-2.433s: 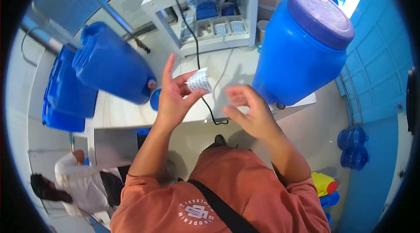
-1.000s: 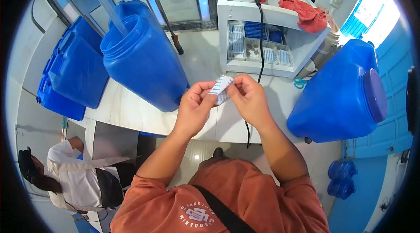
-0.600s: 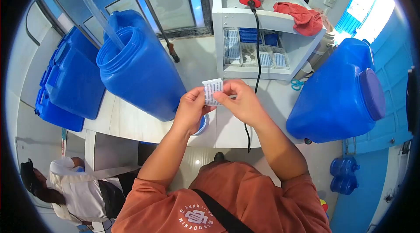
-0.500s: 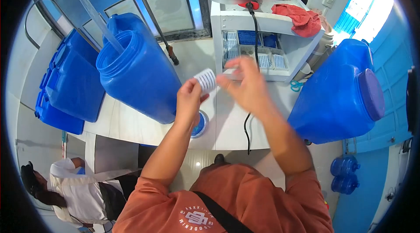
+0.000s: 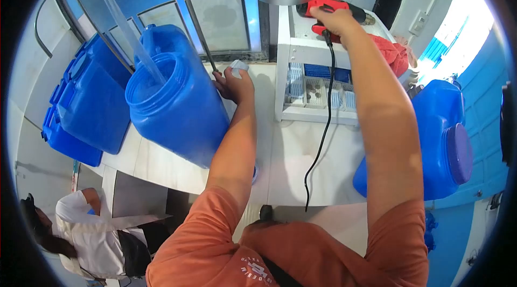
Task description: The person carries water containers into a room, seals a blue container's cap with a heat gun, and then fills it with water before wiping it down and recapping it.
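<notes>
Right hand (image 5: 329, 18) closed around the red heat gun (image 5: 334, 9) lying crosswise atop the white shelf unit (image 5: 301, 47), left hand (image 5: 232, 83) nearer, pinching the small printed label (image 5: 238, 65) beside the open blue drum (image 5: 172, 104).

Red heat gun (image 5: 336, 7), seemingly white label (image 5: 238, 65)

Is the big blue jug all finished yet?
Not yet. Water still pours from the hose into the open jug, which has no cap. The left hand holds a small white label; the right hand grips the red heat gun. Sealing seems left.
</notes>
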The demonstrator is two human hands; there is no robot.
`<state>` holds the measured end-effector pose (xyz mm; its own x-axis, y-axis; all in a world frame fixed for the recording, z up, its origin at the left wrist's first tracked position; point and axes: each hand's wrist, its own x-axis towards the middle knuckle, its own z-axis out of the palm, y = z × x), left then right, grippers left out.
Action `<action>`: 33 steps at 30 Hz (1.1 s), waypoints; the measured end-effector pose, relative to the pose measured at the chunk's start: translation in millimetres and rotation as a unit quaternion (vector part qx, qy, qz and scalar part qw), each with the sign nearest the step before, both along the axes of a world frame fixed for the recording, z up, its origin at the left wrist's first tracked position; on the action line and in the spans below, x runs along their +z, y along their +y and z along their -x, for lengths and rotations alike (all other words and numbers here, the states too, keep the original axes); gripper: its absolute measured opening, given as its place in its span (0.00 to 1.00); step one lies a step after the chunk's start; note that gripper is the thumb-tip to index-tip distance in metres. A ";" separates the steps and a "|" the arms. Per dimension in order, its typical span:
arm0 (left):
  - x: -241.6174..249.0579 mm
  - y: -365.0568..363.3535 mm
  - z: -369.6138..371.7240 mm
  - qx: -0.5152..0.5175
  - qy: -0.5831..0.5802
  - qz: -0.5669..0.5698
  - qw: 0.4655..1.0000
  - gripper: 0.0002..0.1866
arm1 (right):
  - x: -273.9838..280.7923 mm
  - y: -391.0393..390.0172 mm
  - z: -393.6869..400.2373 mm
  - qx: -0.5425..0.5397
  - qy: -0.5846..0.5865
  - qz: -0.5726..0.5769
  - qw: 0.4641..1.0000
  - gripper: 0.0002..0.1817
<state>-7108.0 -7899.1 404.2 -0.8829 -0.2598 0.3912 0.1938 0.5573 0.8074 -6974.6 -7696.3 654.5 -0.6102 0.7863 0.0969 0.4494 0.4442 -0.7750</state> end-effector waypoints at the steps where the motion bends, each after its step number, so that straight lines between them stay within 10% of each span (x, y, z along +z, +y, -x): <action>1: 2.9 0.4 0.1 -0.004 0.002 -0.004 1.000 0.22 | -6.7 2.3 2.7 0.007 0.015 -0.006 1.000 0.26; 9: -7.1 0.9 -4.4 -0.007 -0.012 0.010 1.000 0.20 | 21.7 -38.6 -48.7 0.040 0.139 0.035 0.989 0.36; 12: -5.8 -4.3 -16.7 -0.009 0.012 0.010 1.000 0.20 | 21.4 -67.1 -83.6 0.109 0.390 0.111 0.908 0.39; 14: -6.7 -15.0 -24.6 -0.131 0.079 -0.048 0.987 0.21 | 29.1 -87.6 -122.4 0.274 0.390 0.177 0.861 0.38; 19: -12.3 -62.5 -92.5 -0.359 -0.028 -0.168 0.918 0.20 | -7.7 -153.2 -187.9 0.211 0.293 0.209 0.909 0.31; 21: 15.7 -96.7 -144.7 -0.422 -0.093 -0.127 0.893 0.17 | -48.9 -182.4 -228.3 0.240 0.442 0.124 0.855 0.28; 26: -31.0 -145.9 -224.9 -0.497 -0.230 -0.195 0.813 0.13 | -91.9 -216.9 -367.6 0.295 0.266 0.171 0.902 0.36; 27: -35.3 -149.1 -249.0 -0.508 -0.259 -0.225 0.790 0.12 | -105.5 -224.2 -393.0 0.276 0.294 0.335 0.852 0.35; 29: -31.0 -146.2 -293.4 -0.520 -0.233 -0.092 0.816 0.10 | -121.3 -229.8 -453.6 0.279 0.185 0.206 0.920 0.34; 33: -53.3 -110.6 -384.4 -0.548 -0.313 -0.197 0.750 0.08 | -129.4 -243.9 -555.5 0.192 0.151 0.123 0.962 0.31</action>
<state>-6723.6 -8009.7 350.9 -0.6283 0.7707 -0.1061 -0.1255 0.0342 0.9915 -6419.1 -7940.1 525.2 -0.8335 0.5300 0.1563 0.0258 0.3199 -0.9471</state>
